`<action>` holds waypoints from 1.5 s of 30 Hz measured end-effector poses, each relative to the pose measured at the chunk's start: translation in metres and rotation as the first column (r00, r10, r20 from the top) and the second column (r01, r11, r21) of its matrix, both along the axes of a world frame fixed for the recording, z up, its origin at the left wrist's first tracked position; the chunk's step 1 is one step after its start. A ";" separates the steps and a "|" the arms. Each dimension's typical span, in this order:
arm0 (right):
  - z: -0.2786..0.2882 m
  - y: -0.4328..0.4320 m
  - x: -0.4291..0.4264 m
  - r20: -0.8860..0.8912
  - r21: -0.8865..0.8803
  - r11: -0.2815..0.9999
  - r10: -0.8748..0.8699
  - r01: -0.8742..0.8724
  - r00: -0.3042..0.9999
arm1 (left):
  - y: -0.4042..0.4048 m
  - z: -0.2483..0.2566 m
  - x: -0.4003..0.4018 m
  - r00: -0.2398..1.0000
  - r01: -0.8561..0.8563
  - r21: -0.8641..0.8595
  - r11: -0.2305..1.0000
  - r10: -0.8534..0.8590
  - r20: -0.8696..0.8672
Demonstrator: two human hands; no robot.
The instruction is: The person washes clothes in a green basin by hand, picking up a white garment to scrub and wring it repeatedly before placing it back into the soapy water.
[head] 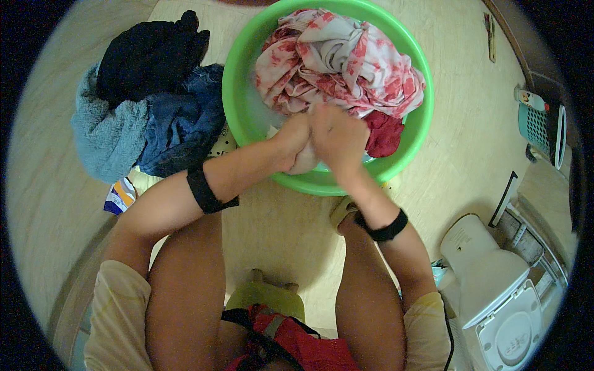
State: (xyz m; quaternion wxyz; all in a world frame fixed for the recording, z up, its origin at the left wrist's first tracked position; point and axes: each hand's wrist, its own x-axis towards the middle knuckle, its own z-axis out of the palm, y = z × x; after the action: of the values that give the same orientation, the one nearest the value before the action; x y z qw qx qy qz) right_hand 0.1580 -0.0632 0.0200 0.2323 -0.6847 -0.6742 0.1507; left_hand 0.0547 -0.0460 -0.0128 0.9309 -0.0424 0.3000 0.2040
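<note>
A round green plastic basin (421, 139) holds soapy water and a large bunched cloth with a red-and-white pattern (334, 60). A dark red cloth (384, 134) lies at its right inside edge. Over the near part of the basin, my left hand (294, 139) is closed on a pale wet cloth (304, 160) that hangs below it. My right hand (338, 134), somewhat blurred, is pressed against the left one and closed on the same pale cloth. The fingertips of both hands are hidden.
Left of the basin lie black clothing (148, 60), blue jeans (181, 125) and a light blue fluffy towel (111, 139). A white-and-purple packet (119, 197) is below them. A white toilet (492, 283) stands at the lower right, a teal perforated basket (533, 127) at the far right.
</note>
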 end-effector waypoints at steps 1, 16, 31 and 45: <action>0.003 0.002 0.006 0.011 -0.003 1.000 -0.008 0.008 1.000 | 0.002 0.019 0.004 0.979 0.070 0.046 0.996 -0.060 -0.194; 0.016 -0.020 0.050 -0.442 -0.464 0.884 -0.291 0.062 0.848 | 0.016 0.021 -0.034 0.558 0.778 0.538 0.324 0.037 -0.829; -0.046 -0.040 0.026 0.193 -0.654 0.722 0.450 -0.228 0.872 | -0.001 -0.033 -0.014 0.171 0.891 0.035 -0.453 0.263 -0.949; -0.008 -0.010 0.045 -0.784 -0.545 0.826 -0.562 0.144 0.264 | 0.030 0.038 -0.010 0.748 0.476 0.312 0.822 -0.192 -0.635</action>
State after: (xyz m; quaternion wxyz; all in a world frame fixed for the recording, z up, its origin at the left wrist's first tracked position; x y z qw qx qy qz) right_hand 0.2033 -0.0732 0.0121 0.4654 -0.6417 -0.2061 0.5737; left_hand 0.0443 -0.0165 0.0252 0.7993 0.2968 0.5136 0.0958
